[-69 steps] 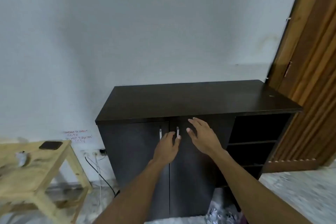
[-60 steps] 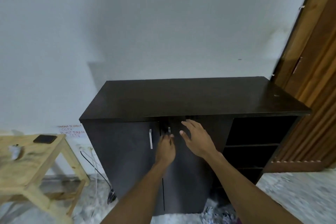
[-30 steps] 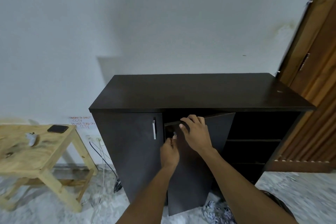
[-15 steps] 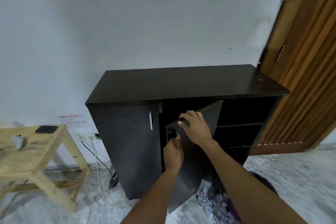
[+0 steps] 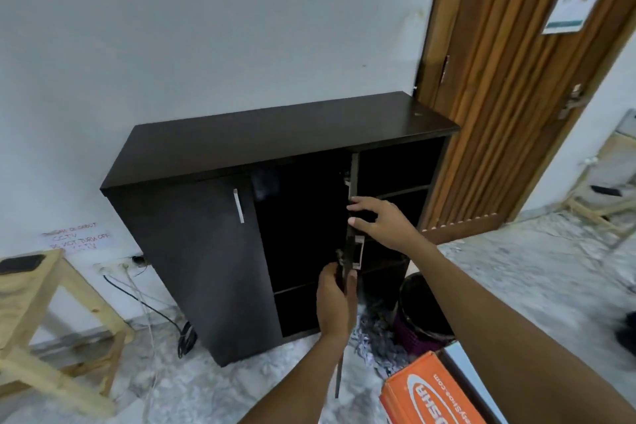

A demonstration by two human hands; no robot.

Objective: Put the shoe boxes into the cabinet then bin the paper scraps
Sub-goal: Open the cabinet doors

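The dark cabinet (image 5: pixel 282 141) stands against the white wall. Its left door (image 5: pixel 206 262) is closed; its right door (image 5: pixel 351 182) is swung out towards me, seen edge-on, and the dark inside with a low shelf shows. My left hand (image 5: pixel 335 303) is closed around the door's edge low down. My right hand (image 5: pixel 378 222) rests higher against the same door, fingers spread. An orange shoe box (image 5: pixel 430 396) lies at the bottom right, partly behind my right arm. Shredded paper scraps (image 5: pixel 370 337) lie on the floor by the cabinet's foot.
A dark bin (image 5: pixel 418 317) with a purple base stands right of the scraps. A wooden stool-table (image 5: pixel 41 289) with a phone (image 5: pixel 20 263) is at the left. Cables (image 5: pixel 151 306) trail on the floor. A slatted wooden door (image 5: pixel 509 86) adjoins the cabinet's open shelves (image 5: pixel 399 175).
The right cabinet door has swung from half open to fully outward, both hands moving with it. My view has shifted back and right, bringing the orange shoe box and the bin into sight.
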